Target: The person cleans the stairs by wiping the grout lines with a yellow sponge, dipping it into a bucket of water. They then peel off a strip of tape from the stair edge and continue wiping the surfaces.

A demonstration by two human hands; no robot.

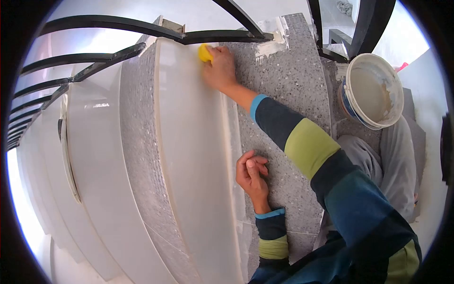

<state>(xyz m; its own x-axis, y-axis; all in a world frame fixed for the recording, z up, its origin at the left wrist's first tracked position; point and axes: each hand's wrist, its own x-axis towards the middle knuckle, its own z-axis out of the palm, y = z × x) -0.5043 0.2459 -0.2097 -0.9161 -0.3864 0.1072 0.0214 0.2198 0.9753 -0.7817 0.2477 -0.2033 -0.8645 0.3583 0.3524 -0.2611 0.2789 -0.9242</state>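
My right hand (220, 69) is closed on a small yellow sponge (205, 52), pressed against the white stair riser (191, 123) near its upper end. The hand itself covers part of the sponge. Nearer to me, my left hand (253, 175) rests by the inner edge of the grey speckled stair tread (288, 184), its fingers loosely curled with nothing visible in them. A whitish smear of filler (276, 41) marks the far end of this tread, around the foot of a railing post. A pale seam runs where riser and tread meet.
A white bucket (375, 90) with cloudy grey liquid and residue on its inner wall stands at the right, beside my grey-trousered leg (397, 161). Black metal railing (109, 22) crosses the top and left. More stair treads (139, 142) continue to the left.
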